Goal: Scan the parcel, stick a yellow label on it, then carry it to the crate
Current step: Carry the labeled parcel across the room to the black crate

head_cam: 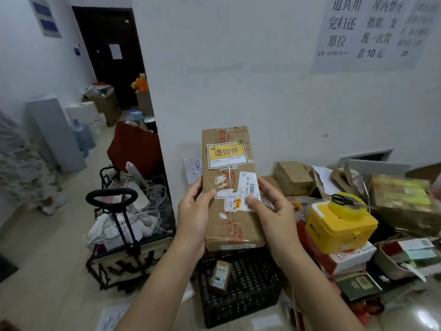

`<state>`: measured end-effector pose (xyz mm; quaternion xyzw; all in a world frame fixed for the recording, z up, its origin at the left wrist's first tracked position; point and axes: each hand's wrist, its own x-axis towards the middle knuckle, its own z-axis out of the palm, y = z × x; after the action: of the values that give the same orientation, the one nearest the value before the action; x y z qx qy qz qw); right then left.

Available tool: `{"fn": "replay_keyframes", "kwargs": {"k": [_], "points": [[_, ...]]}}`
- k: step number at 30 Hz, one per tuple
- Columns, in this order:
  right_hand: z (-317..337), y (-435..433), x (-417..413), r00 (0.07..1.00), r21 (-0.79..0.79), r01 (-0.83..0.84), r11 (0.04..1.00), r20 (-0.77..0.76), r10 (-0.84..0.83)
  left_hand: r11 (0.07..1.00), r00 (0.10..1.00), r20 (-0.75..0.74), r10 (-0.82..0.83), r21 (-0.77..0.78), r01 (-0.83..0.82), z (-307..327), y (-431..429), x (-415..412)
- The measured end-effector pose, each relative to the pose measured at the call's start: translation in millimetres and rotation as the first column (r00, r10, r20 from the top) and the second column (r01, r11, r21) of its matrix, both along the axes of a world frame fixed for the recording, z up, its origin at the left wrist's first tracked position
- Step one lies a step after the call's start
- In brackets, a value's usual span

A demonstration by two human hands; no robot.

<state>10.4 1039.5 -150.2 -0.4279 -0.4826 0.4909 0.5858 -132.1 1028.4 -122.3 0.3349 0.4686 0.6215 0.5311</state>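
Parcel [230, 187]: we are holding it upright, directly above the black crate [238, 290] at 6 o'clock.
Left hand [194, 216]: we are clasping its left edge.
Right hand [274, 211]: we are gripping its right edge, thumb pressing the white barcode slip [248, 189].
Yellow label [226, 154]: we are finding it already stuck at the parcel's 12 o'clock end.
Judgement: we are likely lining up the drop.
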Motion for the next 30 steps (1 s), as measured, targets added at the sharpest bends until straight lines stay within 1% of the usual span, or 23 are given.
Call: {"fn": "replay_keyframes", "kwargs": {"k": [7,9,11,13,16,19,22,28,30], "points": [[-9,132,6,0.994,-0.036,-0.108,0.994,-0.015,0.107,0.998,0.998,-0.021,0.063,0.001,-0.063,-7,122,8],[-15,164,11,0.988,-0.038,-0.151,0.988,0.027,0.152,0.996,0.996,-0.04,0.083,-0.005,-0.084,-13,154,12],[-24,194,12,0.98,-0.026,-0.169,0.985,0.102,0.171,0.997,0.994,-0.071,0.081,-0.01,-0.082,-22,183,13],[-36,217,13,0.978,-0.046,-0.172,0.984,0.116,0.176,0.997,0.982,-0.176,0.071,-0.006,-0.073,-38,206,14],[-62,240,15,0.975,-0.115,-0.185,0.976,0.102,0.197,1.0,0.92,-0.391,0.021,-0.004,-0.025,-66,225,10],[-89,257,15,0.974,-0.212,-0.194,0.958,0.078,0.215,0.996,0.876,-0.482,-0.036,-0.092,-0.01,-92,233,0],[-112,268,8,0.962,-0.287,-0.213,0.934,0.104,0.252,0.983,0.861,-0.502,-0.083,-0.182,-0.012,-118,242,-10],[-147,283,-6,0.948,-0.417,-0.186,0.89,0.162,0.275,0.957,0.893,-0.432,-0.128,-0.291,-0.004,-164,264,-22],[-162,287,-10,0.94,-0.425,-0.166,0.89,0.203,0.273,0.938,0.902,-0.402,-0.157,-0.346,0.009,-184,269,-26]]}}
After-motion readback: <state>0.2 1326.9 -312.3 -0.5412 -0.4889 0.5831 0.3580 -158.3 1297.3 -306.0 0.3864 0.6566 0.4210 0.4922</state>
